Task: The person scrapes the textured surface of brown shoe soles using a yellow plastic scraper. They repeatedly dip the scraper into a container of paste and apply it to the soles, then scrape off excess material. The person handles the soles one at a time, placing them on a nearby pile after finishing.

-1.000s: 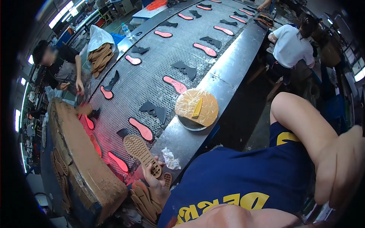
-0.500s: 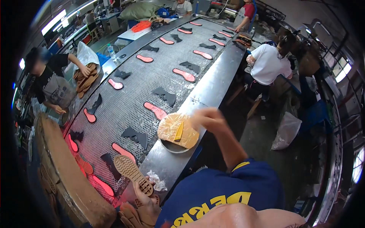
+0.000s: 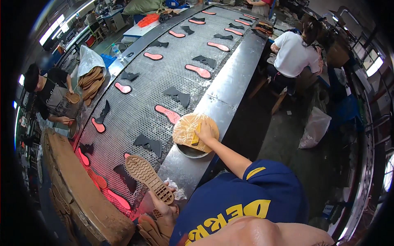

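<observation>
My left hand [image 3: 163, 208], fingers closed, holds a tan rubber shoe sole [image 3: 144, 172] upright, its zigzag tread facing me. More tan soles [image 3: 148, 229] are bunched beside that wrist. My right hand [image 3: 207, 133] reaches out to a small yellow tool [image 3: 197, 133] with a dark end, its fingers closed over the side. The tool lies on a round tan board [image 3: 185, 127] wrapped in clear plastic, straight along one edge. Beneath the board is a round bowl [image 3: 192, 152], largely covered, on the metal table border [image 3: 219, 98].
A mesh conveyor [image 3: 141, 96] carries red insoles [image 3: 198, 71] and black cut pieces [image 3: 177, 96]. A brown-topped housing [image 3: 82, 184] stands at its near left end. One worker [image 3: 61, 96] sits left beside a bag of tan soles [image 3: 92, 82]; another [image 3: 291, 57] sits right.
My right hand, blurred above the board before, has come down onto the yellow tool. My left hand still holds the sole. The worker at left now holds up a tan sole.
</observation>
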The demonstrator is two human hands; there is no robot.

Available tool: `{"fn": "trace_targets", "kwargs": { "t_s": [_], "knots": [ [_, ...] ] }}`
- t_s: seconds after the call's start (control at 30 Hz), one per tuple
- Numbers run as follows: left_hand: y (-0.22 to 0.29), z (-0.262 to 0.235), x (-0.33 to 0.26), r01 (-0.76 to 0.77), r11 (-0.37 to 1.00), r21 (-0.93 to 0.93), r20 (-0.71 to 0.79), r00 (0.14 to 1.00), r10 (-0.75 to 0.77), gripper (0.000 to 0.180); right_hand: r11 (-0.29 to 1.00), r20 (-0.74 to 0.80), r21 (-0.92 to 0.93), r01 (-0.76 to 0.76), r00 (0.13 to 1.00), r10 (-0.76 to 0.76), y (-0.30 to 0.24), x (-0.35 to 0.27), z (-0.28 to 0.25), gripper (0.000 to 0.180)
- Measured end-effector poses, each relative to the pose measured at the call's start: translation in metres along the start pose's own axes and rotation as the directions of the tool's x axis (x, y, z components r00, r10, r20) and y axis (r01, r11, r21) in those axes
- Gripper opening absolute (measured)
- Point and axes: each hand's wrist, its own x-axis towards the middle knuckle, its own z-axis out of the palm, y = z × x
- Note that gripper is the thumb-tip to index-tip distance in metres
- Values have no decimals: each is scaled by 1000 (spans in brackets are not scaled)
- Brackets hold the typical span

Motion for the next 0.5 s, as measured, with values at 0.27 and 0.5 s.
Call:
{"fn": "trace_targets", "kwargs": {
  "t_s": [0.27, 0.5],
  "knots": [
    [3, 9, 7, -32, 999, -7, 0, 999, 32, 58, 997, 53, -1, -76, 996, 76, -22, 9, -9, 54],
    [8, 17, 2, -112, 988, 104, -18, 993, 114, 57, 999, 24, 28, -43, 999, 43, -24, 20, -5, 49]
  ]
}}
